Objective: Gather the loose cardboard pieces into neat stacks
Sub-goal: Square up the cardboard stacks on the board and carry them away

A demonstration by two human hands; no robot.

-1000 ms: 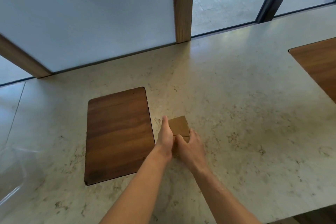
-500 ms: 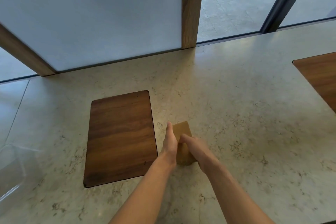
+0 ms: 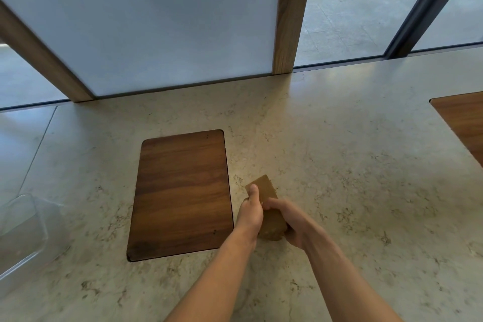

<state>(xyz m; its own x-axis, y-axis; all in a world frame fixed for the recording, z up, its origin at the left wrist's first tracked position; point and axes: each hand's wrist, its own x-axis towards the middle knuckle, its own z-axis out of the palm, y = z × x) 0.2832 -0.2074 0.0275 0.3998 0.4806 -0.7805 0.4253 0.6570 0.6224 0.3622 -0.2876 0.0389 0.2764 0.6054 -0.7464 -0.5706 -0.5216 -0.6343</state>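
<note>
Your left hand (image 3: 250, 213) and right hand (image 3: 292, 222) both clasp the small brown stack of cardboard pieces (image 3: 266, 201), fingers curled round its 2 long sides. It sits just right of the dark rectangular wooden board inset (image 3: 180, 193) in the beige speckled stone counter (image 3: 339, 165). Compared with 1 second ago, your right hand has slid from on top of the stack to its right side and near end, so more cardboard shows. That suggests you are squaring the edges; this stack looks nearly neat. No other loose pieces are visible.
</note>
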